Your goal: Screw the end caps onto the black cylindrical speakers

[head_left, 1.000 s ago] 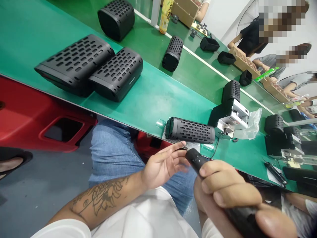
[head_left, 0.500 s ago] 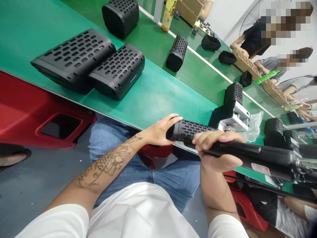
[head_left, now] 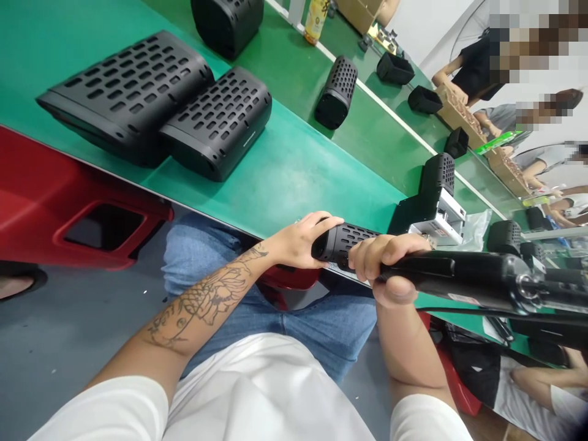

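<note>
Near the table's front edge, my left hand (head_left: pixel 304 240) grips the left end of a black housing with slotted holes (head_left: pixel 351 237). My right hand (head_left: pixel 388 263) is wrapped round a black electric screwdriver (head_left: pixel 463 280), which lies roughly level with its tip end against the front side of the housing. The exact contact of the tip is hidden by my fingers. Just beyond the housing stands a silver and black metal device (head_left: pixel 443 219), partly behind my right hand.
Two more slotted black housings (head_left: pixel 215 122) lie at the left of the green table (head_left: pixel 294 171). Another housing (head_left: pixel 337 92) stands farther back, near a yellow bottle (head_left: pixel 315 21). A clear plastic bag (head_left: pixel 475 229) lies at right. A red stool (head_left: pixel 82 202) is below left; co-workers sit beyond.
My right hand and the screwdriver have shifted slightly left, and the screwdriver's rear end has risen in view. My left hand keeps its hold on the housing. The view has shifted a little.
</note>
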`<state>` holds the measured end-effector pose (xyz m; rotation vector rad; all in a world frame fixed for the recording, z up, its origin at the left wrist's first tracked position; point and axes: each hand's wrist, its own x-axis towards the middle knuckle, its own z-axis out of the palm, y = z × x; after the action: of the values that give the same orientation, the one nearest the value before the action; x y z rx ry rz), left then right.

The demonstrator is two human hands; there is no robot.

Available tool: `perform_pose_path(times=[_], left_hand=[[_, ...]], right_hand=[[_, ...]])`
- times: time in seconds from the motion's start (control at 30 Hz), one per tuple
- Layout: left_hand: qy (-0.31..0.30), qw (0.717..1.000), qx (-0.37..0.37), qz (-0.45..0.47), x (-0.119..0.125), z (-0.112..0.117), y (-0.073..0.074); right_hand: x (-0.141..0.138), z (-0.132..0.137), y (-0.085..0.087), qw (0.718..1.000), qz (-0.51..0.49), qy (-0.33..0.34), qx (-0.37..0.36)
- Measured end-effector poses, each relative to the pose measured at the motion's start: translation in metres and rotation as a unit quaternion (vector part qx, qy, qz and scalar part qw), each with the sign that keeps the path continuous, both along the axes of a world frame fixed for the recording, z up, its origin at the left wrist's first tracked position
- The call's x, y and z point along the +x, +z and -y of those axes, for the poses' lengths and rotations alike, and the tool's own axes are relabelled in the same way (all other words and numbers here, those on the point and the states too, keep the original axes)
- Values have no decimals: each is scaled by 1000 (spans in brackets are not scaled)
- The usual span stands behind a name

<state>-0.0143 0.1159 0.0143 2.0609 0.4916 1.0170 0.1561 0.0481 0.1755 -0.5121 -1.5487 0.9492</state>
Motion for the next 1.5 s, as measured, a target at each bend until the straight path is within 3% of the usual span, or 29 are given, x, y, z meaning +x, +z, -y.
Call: perform_pose_path(times=[0.17, 0.37, 0.47, 0.53, 0.6, 0.63, 0.7, 0.77, 0.83, 0.9, 0.97, 1.03, 1.13, 1.27, 1.5], left_hand=[[7, 1000, 19, 0, 0, 0, -3], [60, 996, 57, -44, -4, 6, 0], [183, 974, 97, -96, 0, 41, -4], [293, 941, 124, -112, 7, 84, -12], [338, 921, 151, -124, 17, 134, -24], [328, 923, 151, -134, 22, 158, -29], [247, 945, 150, -151, 35, 193, -34], [113, 961, 189, -168, 50, 202, -28], [-19, 948, 270, -168, 65, 181, -10], [-90, 921, 347, -153, 78, 138, 20], [-79, 909, 368, -180, 87, 87, 54], [-46, 901, 303, -306, 93, 42, 86], [-40, 866, 236, -439, 98, 5, 117], [45, 839, 221, -495, 100, 0, 126], [13, 827, 160, -538, 89, -7, 132]], right_hand=[[6, -4, -7, 999, -9, 38, -9], [7, 10, -23, 994, 42, -44, -95], [18, 16, -10, 989, -13, -116, -94], [43, 17, 7, 976, -62, -199, -64], [83, 15, 23, 950, -84, -300, -18], [107, 13, 28, 932, -80, -354, 6], [156, 5, 31, 887, -54, -457, 25], [199, -7, 24, 847, -27, -530, 33], [228, -19, 10, 828, -10, -560, 34], [243, -26, -4, 834, -9, -551, 21], [248, -28, -14, 851, -20, -525, 3], [247, -27, -20, 864, -29, -503, -4], [243, -20, -20, 867, -42, -496, 9], [227, 0, -7, 874, -55, -482, 9], [160, 43, 17, 934, -56, -347, 63]])
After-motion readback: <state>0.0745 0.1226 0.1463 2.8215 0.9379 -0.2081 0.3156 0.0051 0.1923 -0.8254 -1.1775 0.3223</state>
